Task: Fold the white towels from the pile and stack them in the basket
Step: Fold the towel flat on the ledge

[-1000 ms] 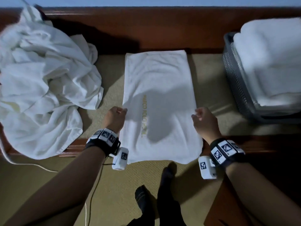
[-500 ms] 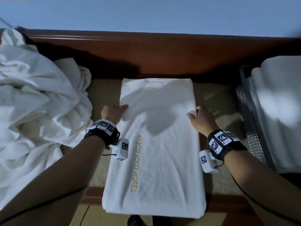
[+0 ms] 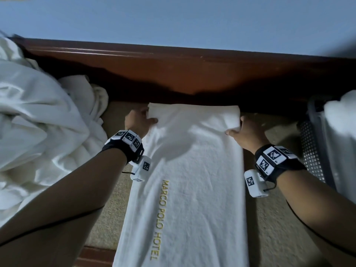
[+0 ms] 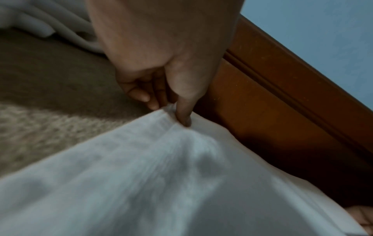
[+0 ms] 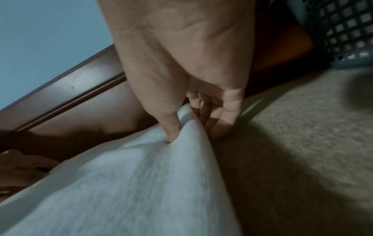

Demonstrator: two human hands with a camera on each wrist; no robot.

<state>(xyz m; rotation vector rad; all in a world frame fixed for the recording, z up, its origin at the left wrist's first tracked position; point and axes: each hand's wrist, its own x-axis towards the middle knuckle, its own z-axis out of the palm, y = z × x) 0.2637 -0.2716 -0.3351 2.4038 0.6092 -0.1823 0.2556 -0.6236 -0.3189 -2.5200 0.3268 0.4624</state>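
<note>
the towel [image 3: 188, 189] is lying flat on the tan pad [image 3: 269, 218], its far end by the wood rail [image 3: 173, 70]. i think it is soft, floppy and light, so the far corners are the best spots to grab. my left hand [image 3: 137, 122] is pinching the far left corner, thumb on top. my right hand [image 3: 246, 134] is pinching the far right corner. gold letters are reading "marco polo hotel". the pile [image 3: 38, 122] is sitting left, the basket [image 3: 312, 151] right.
</note>
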